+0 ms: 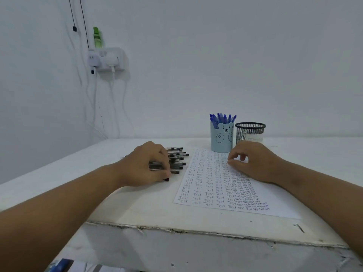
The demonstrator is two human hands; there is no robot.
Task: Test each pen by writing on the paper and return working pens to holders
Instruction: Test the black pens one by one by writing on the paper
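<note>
Now a pile of black-capped clear pens (177,160) is covered by the left hand (146,163).
Fingers are curled onto the pens; the right hand (253,161), loosely curled and holding nothing, is rested on the white written-over paper (212,185).

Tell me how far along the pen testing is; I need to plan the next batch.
Done: the blue pens stand in the bear holder, and the paper is nearly filled with "Test". In hand: the left hand rests on the pile of black pens; the right hand rests empty on the paper. Left: that pile; no pens show above the mesh holder.
</note>
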